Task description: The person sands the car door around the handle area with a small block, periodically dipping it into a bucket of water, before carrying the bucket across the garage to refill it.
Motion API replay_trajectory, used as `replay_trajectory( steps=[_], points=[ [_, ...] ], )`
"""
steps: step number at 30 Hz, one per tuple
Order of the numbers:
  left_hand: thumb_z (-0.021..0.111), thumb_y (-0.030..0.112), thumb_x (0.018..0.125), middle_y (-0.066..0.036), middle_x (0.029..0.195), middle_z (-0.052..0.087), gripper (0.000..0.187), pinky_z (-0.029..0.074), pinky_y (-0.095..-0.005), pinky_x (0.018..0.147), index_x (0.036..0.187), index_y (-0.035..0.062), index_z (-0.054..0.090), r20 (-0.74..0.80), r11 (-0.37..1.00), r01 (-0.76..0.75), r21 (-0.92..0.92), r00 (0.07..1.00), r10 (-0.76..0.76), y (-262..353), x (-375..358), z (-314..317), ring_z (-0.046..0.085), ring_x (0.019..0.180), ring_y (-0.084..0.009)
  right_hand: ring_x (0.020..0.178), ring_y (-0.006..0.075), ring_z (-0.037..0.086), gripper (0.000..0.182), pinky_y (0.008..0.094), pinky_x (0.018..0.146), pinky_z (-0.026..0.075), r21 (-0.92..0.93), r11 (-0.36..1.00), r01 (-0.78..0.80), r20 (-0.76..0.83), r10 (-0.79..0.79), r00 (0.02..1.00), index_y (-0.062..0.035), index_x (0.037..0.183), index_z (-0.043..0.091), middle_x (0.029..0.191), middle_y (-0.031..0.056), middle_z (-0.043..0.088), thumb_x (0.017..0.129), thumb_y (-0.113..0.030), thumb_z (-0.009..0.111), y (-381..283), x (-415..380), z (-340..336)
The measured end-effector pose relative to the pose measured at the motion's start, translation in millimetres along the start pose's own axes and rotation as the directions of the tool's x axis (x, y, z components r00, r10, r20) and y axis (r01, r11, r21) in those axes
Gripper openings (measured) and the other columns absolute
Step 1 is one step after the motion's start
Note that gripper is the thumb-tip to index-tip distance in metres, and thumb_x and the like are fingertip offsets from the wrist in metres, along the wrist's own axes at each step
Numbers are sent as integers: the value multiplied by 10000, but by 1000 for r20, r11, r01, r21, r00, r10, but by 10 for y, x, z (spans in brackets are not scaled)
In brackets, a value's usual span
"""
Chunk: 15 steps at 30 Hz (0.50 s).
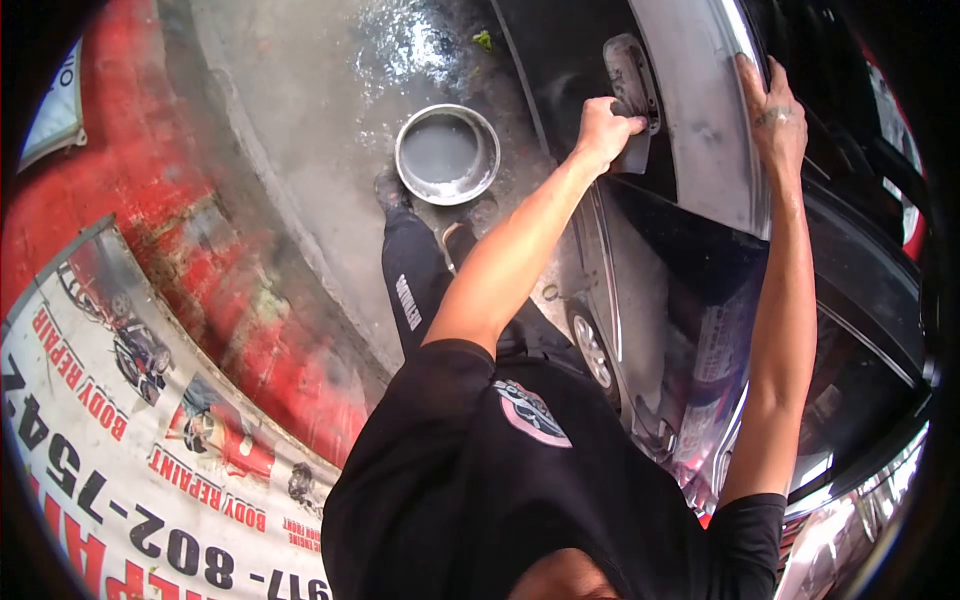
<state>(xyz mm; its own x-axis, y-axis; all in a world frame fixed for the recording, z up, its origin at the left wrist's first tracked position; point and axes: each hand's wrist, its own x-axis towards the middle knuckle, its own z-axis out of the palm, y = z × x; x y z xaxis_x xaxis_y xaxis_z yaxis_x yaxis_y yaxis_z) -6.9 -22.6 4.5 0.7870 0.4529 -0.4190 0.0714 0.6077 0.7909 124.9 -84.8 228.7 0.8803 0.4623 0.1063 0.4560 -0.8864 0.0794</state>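
My left hand (605,135) is closed, its thumb pressed toward the fingers, beside the recessed door handle (628,75) of a dark car. From beneath it sticks out a flat grey sheet (635,157); its exact kind is not clear. Higher on the same side, my right hand (780,120) lies with fingers apart along the edge of a dull grey car panel (705,120). The panel looks matte and scuffed between the two hands. On the wet floor near my feet stands a round metal pot (490,150) holding cloudy grey water.
The dark car fills the right side, with a wheel (590,345) low beside my legs. A red wall (130,170) and a printed banner (130,470) stand at the left. Wet concrete floor (300,120) lies between wall and car.
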Motion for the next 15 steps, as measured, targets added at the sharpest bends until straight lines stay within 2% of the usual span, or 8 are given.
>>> replay_trajectory(
  steps=[2,3,5,7,8,11,13,15],
  points=[
    [789,-8,768,-121,863,756,189,558,-336,705,939,-64,730,-69,994,-83,76,994,88,47,112,-14,695,759,-168,1175,426,662,883,545,1030,500,-12,1000,15,-17,-15,1000,-90,1472,519,1251,259,683,938,-782,399,30,37,19],
    [788,-10,765,-116,847,753,197,554,-332,695,948,-60,733,-116,996,-23,90,993,34,96,195,-20,690,751,-164,1179,426,660,880,541,1036,497,-23,999,25,-14,-25,1000,-88,1471,518,1259,257,680,940,-780,397,61,17,42],
    [792,-5,761,-101,813,741,179,544,-328,674,922,-54,731,-121,992,-60,114,990,73,90,143,-15,674,729,-151,1176,427,661,879,536,1038,496,-35,997,63,-20,-64,998,-87,1471,518,1253,260,682,942,-777,397,131,65,73],
    [799,6,760,-88,796,735,173,536,-320,659,909,-50,733,-78,990,-120,76,989,126,2,118,40,665,717,-142,1172,428,662,877,532,1040,495,-41,995,94,-35,-96,995,-85,1471,517,1246,264,683,944,-775,397,178,79,105],
    [800,6,759,-84,811,743,174,538,-323,665,912,-49,738,18,989,-98,113,995,97,-5,53,0,670,722,-145,1166,429,665,879,533,1039,495,-41,995,88,-35,-89,995,-85,1472,516,1236,264,687,943,-777,397,165,77,100],
    [808,8,755,-88,815,748,181,540,-327,668,913,-49,739,51,998,-23,59,998,20,43,39,-59,670,714,-145,1156,430,670,878,533,1036,496,-32,998,51,-32,-53,998,-87,1470,519,1219,262,695,942,-778,398,78,68,57],
    [835,35,747,-101,775,736,180,535,-337,665,867,-39,722,-73,982,-47,183,995,61,90,136,-44,674,679,-169,1152,430,672,874,531,1034,497,-28,999,21,-23,-22,999,-90,1468,523,1213,259,699,942,-777,400,0,-7,7],
    [818,56,756,-132,790,739,190,540,-349,680,879,-50,719,-204,978,-91,188,970,129,-51,299,42,693,711,-201,1142,437,674,865,523,1027,498,32,999,-36,7,36,999,-95,1462,531,1214,268,694,937,-773,416,-56,-16,-64]
  ],
)
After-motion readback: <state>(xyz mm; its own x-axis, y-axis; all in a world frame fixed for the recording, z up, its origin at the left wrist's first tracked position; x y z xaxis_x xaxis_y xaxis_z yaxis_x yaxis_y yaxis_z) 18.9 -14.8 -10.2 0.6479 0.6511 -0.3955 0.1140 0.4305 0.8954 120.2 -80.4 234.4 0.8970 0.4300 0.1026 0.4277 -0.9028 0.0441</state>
